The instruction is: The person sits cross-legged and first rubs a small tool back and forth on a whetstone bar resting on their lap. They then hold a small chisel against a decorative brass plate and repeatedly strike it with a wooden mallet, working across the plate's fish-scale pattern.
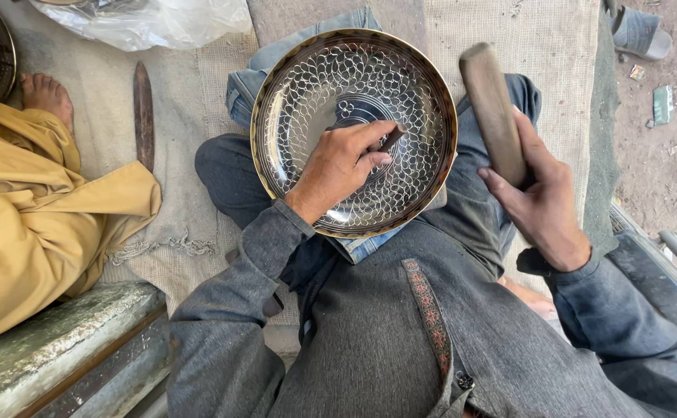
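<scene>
**Chisel on plate, mallet raised**

Fingers of the left hand (338,166) pinch a small chisel (392,138), tip on the plate's centre. Fingers of the right hand (543,203) wrapped tight round a wooden mallet (491,108), held up, apart from the chisel. Round metal plate (354,131) rests on the lap over folded denim (261,70). Scale pattern covers most of the surface; centre medallion looks partly worked. Farther left: another person's yellow garment (36,201), a bare foot (44,93), a spare tool (144,112) on the mat.
</scene>
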Demonstrator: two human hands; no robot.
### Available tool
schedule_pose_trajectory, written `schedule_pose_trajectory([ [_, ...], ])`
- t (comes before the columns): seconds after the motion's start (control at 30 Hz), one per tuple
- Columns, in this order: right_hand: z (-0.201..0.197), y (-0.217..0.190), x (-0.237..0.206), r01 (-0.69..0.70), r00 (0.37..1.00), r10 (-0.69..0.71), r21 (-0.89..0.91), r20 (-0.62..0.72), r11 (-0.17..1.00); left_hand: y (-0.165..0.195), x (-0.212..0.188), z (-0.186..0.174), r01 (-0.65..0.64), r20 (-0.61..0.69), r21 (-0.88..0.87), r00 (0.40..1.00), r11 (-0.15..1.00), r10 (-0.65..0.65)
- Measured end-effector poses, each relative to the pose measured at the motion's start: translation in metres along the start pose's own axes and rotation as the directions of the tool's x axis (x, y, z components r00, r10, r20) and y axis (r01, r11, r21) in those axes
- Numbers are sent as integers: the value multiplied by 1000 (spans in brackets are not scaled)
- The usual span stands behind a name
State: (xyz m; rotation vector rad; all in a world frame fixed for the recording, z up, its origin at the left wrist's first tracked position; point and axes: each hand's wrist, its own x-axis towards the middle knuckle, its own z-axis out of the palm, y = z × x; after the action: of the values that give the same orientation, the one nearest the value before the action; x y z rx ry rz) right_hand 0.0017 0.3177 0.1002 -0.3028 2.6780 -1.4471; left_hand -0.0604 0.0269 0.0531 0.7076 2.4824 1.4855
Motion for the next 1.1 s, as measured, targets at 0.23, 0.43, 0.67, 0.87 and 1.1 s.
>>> schedule_pose_trajectory([
  [0.23,-20,-30,38,230,972,-218,-160,88,960,-2,-13,11,57,-172,15,984,998,-53],
  [0.43,-34,-54,68,424,900,-383,-209,210,881,-4,-25,26,160,-334,-46,928,986,-166],
  [0.67,-32,-85,95,540,836,-263,-642,481,543,4,-37,44,223,-544,-117,801,968,-250],
  [0.87,-24,-109,107,657,750,-376,-679,544,328,13,-44,53,270,-636,-114,720,956,-279],
  [1.1,-17,-129,108,694,693,-319,-719,647,49,15,-45,57,249,-668,-207,671,946,-322],
])
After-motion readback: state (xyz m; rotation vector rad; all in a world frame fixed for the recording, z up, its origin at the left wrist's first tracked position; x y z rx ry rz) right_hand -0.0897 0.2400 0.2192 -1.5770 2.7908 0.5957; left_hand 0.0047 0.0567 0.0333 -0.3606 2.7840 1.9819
